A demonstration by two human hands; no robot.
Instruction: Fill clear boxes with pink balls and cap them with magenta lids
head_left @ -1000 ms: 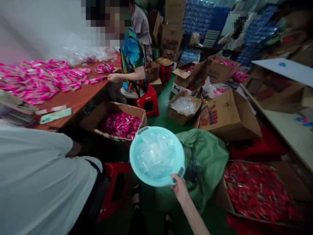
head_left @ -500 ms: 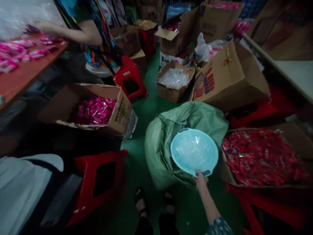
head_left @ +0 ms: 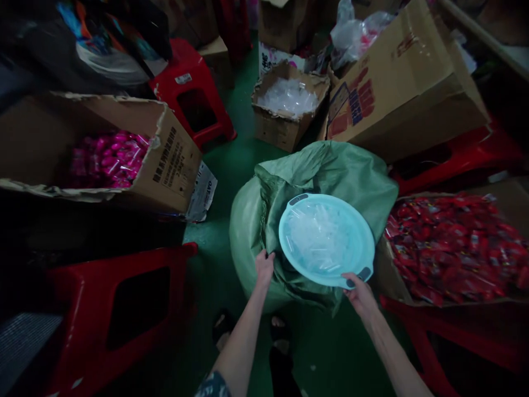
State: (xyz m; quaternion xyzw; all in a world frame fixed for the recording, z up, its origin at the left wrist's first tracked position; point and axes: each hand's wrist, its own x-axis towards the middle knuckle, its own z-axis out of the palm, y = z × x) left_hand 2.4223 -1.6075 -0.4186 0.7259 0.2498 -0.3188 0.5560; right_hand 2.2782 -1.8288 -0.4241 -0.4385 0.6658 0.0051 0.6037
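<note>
A light blue basin (head_left: 356, 234) with grey grips rests on top of a large green woven sack (head_left: 248, 220). Clear plastic pieces (head_left: 320, 234) lie inside the basin. My right hand (head_left: 360, 293) is closed on the basin's near right rim, by the grey grip. To the left of the basin, my left hand (head_left: 264, 266) pinches the folded edge of the green sack. The sack's mouth is bunched around and under the basin, and its inside is hidden.
On the left stands a carton (head_left: 171, 160) of pink wrapped pieces; a carton of red wrapped packets (head_left: 458, 248) is at right. Red stools (head_left: 198, 99) stand around. Behind the sack are a small box of clear plastic (head_left: 275, 129) and a tilted carton (head_left: 397, 88).
My left hand has come into view and taken hold of the sack's edge. My right hand still holds the basin's rim. The view has shifted downward and closer.
</note>
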